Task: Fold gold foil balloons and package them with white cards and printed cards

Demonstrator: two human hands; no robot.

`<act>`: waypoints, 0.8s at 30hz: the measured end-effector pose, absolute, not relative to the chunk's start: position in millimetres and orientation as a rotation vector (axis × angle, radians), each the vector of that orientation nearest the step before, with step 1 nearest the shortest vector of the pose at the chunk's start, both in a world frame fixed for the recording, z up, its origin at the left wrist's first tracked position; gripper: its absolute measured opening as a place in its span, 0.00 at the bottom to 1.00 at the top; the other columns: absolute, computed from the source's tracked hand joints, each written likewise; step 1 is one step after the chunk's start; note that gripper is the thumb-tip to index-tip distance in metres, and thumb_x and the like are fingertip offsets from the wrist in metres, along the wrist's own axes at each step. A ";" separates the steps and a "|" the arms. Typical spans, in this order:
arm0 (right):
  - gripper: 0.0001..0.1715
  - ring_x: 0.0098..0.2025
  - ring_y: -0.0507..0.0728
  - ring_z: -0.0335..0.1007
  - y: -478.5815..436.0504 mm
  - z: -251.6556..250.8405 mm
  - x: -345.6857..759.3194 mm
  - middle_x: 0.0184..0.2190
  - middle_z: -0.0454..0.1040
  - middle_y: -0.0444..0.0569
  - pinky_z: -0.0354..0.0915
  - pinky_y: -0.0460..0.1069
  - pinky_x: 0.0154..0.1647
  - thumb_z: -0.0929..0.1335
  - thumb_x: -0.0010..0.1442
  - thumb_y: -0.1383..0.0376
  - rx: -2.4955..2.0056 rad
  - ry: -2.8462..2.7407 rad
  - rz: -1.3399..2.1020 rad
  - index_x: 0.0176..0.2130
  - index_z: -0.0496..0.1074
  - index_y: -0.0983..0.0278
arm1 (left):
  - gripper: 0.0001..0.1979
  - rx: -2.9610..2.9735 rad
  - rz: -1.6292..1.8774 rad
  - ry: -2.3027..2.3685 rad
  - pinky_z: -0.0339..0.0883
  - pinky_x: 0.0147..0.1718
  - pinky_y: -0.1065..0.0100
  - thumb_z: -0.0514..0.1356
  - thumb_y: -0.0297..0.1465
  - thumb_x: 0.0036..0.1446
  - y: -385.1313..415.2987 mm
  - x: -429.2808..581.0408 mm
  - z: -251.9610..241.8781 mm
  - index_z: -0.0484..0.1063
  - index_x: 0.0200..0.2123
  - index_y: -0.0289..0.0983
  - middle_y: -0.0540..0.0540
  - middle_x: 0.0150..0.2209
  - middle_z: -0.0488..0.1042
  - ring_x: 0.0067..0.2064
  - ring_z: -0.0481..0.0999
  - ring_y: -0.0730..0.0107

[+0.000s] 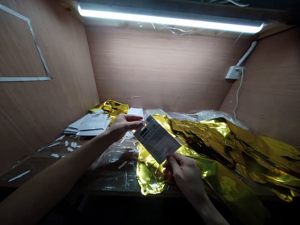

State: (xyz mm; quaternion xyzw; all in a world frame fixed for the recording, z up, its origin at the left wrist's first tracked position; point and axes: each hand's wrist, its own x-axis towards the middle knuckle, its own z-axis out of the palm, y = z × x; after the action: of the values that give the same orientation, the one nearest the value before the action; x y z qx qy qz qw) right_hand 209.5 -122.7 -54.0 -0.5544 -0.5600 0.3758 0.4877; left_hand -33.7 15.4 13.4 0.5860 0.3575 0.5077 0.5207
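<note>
A grey printed header card [157,139] with a punched hang hole is held up at a tilt, its face of small text, symbols and a barcode toward me. My right hand [185,170] grips its lower corner between thumb and fingers. At the card's upper left edge, the thumb and fingers of my left hand [125,125] are pinched together against it. Gold foil [150,168] lies spread below and behind the card. White hang-hole-shaped paper scraps [72,144] are scattered on the plastic-covered table [110,168].
A stack of printed cards [92,122] lies at the left, with more gold foil [114,107] behind it. Large crumpled gold foil sheets [222,137] cover the right side. Clear plastic [208,115] lies along the back wall. Wooden walls enclose three sides beneath a tube light [171,19].
</note>
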 end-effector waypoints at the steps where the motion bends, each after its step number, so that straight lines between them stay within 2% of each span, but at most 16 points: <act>1: 0.34 0.18 0.56 0.72 -122.1 -54.6 209.6 0.20 0.76 0.50 0.67 0.46 0.16 0.67 0.60 0.37 -1.338 -1.362 0.924 0.26 0.76 0.63 | 0.23 1.392 1.214 0.868 0.77 0.43 0.62 0.79 0.32 0.42 15.9 -34.5 13.8 0.83 0.44 0.33 0.37 0.38 0.85 0.37 0.84 0.64; 5: 0.32 0.16 0.54 0.68 -119.2 -57.7 210.7 0.18 0.73 0.49 0.64 0.46 0.15 0.68 0.61 0.39 -1.305 -1.335 0.973 0.25 0.75 0.64 | 0.20 1.270 1.180 0.877 0.78 0.42 0.65 0.79 0.27 0.41 14.8 -35.0 17.7 0.83 0.40 0.31 0.37 0.35 0.84 0.36 0.84 0.65; 12: 0.32 0.16 0.52 0.67 -115.7 -64.5 212.3 0.19 0.75 0.50 0.63 0.44 0.16 0.71 0.59 0.40 -1.253 -1.261 1.094 0.27 0.75 0.66 | 0.15 1.170 1.127 0.911 0.77 0.41 0.69 0.77 0.21 0.42 13.4 -36.8 20.1 0.82 0.35 0.31 0.41 0.32 0.83 0.34 0.83 0.68; 18: 0.33 0.17 0.52 0.69 -114.8 -64.7 213.0 0.19 0.75 0.50 0.65 0.44 0.17 0.71 0.58 0.39 -1.240 -1.263 1.137 0.27 0.74 0.67 | 0.19 1.256 1.123 0.948 0.76 0.36 0.68 0.80 0.26 0.39 19.7 -43.5 17.0 0.82 0.35 0.31 0.41 0.32 0.83 0.32 0.82 0.68; 24: 0.33 0.16 0.51 0.68 -117.1 -61.5 212.8 0.17 0.75 0.50 0.64 0.43 0.17 0.70 0.60 0.40 -1.253 -1.292 1.121 0.26 0.74 0.67 | 0.21 1.438 1.157 0.928 0.78 0.37 0.62 0.81 0.31 0.36 25.3 -48.2 15.4 0.82 0.35 0.32 0.41 0.31 0.82 0.31 0.82 0.65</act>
State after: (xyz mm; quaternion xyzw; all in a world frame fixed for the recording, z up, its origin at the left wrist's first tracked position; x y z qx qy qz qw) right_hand 212.8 -117.1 -61.5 -0.5156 -0.5318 0.4611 0.4886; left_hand -48.2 25.3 15.4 0.5978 0.3858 0.4811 0.5122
